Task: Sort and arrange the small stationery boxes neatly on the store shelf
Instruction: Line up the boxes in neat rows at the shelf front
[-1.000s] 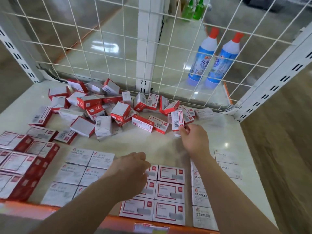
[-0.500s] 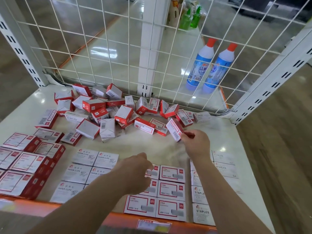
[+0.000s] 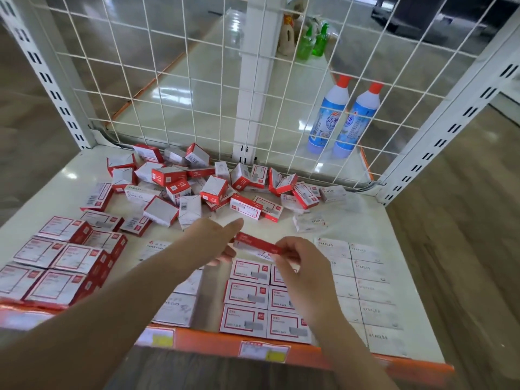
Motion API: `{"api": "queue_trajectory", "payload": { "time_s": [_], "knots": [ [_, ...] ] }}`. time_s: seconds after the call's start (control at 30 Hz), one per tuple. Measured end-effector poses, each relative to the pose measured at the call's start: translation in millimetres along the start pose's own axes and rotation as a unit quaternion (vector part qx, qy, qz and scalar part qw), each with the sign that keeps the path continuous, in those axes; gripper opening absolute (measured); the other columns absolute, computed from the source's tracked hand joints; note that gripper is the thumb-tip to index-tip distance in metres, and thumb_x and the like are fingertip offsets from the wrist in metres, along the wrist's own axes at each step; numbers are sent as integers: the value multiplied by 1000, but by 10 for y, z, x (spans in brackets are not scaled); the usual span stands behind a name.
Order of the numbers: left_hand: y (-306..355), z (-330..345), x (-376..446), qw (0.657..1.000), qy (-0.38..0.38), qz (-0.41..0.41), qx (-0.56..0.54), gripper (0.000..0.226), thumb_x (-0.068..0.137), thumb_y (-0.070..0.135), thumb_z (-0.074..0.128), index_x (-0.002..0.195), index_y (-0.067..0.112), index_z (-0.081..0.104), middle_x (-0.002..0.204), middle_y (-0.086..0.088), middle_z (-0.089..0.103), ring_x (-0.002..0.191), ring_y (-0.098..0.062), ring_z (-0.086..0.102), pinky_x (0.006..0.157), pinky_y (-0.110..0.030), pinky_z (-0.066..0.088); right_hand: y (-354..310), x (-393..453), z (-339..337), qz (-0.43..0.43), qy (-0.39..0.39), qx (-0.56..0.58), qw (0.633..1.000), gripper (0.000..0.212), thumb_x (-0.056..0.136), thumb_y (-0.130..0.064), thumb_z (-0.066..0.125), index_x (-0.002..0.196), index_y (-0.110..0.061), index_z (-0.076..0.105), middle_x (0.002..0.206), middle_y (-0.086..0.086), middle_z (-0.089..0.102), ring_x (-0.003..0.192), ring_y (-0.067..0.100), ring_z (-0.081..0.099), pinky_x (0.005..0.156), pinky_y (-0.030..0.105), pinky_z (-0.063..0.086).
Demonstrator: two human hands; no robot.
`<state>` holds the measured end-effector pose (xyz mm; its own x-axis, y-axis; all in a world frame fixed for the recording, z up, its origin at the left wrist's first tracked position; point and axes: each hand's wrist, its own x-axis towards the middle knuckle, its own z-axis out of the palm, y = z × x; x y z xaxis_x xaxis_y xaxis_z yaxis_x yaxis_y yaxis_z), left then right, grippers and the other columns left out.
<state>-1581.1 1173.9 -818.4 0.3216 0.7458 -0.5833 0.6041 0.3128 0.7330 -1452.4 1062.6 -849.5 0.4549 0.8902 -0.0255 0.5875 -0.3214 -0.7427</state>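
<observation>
Both hands meet over the middle of the shelf [image 3: 365, 218] with one small red box [image 3: 257, 245] between them. The right hand [image 3: 302, 260] pinches its right end, fingers curled round it; the left hand [image 3: 213, 240] takes the other end, forefinger stretched along the top and thumb seemingly tucked beneath, though that side is partly hidden. The box hangs clear of the shelf, just above the back edge of the red-framed rows [image 3: 249, 294] laid flat at the front. So the step in hand looks like turning this box to match, label up. Next it wants lowering into the gap at the head of those rows, square against its neighbours. The jumbled pile [image 3: 197, 187] at the back, along the wire grid [image 3: 197, 80], is still waiting.
</observation>
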Motion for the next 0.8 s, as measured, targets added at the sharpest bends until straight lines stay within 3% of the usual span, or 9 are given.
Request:
{"api": "queue_trajectory", "payload": {
  "time_s": [0.07, 0.23, 0.43, 0.6, 0.8],
  "knots": [
    [-19, -33, -46, 998, -9, -31, -49, 35, 88, 31, 60, 91, -3, 64, 65, -8, 69, 53, -15, 58, 57, -24, 50, -29, -76, 34, -11, 0, -15, 1000, 14, 91, -22, 55, 96, -33, 48, 90, -23, 48, 83, -10, 48, 69, -3, 33],
    [-66, -64, -127, 994, -30, -65, -79, 28, 88, 7, 60, 109, -11, 57, 59, -8, 67, 45, -12, 59, 61, -23, 51, -34, -170, 103, -20, -11, -46, 999, 17, 91, -24, 56, 95, -34, 42, 95, -22, 44, 87, -4, 49, 69, -5, 34],
    [-70, -42, -148, 996, -42, -54, -52, 3, 87, 2, 60, 85, 1, 57, 79, -13, 68, 79, -25, 63, 84, -37, 54, 14, -162, 80, 26, -32, -30, 999, 25, 90, -25, 58, 107, -36, 43, 106, -20, 43, 98, -4, 46, 81, 3, 33],
    [-130, -33, -154, 992, -59, -45, -100, 15, 84, -6, 60, 89, 7, 55, 79, -12, 67, 65, -19, 64, 51, -19, 53, 49, -117, 26, 57, -74, 1, 996, 48, 86, -25, 64, 127, -37, 42, 112, -26, 43, 101, -6, 45, 84, 8, 35],
    [-143, 13, -125, 992, -63, -8, -108, 17, 83, -6, 61, 91, 7, 55, 89, -14, 68, 75, -23, 67, 55, -21, 56, 49, -103, -23, 45, -69, -22, 996, 40, 86, -23, 63, 120, -37, 47, 109, -27, 45, 101, -5, 47, 84, 5, 35]
  ]
}}
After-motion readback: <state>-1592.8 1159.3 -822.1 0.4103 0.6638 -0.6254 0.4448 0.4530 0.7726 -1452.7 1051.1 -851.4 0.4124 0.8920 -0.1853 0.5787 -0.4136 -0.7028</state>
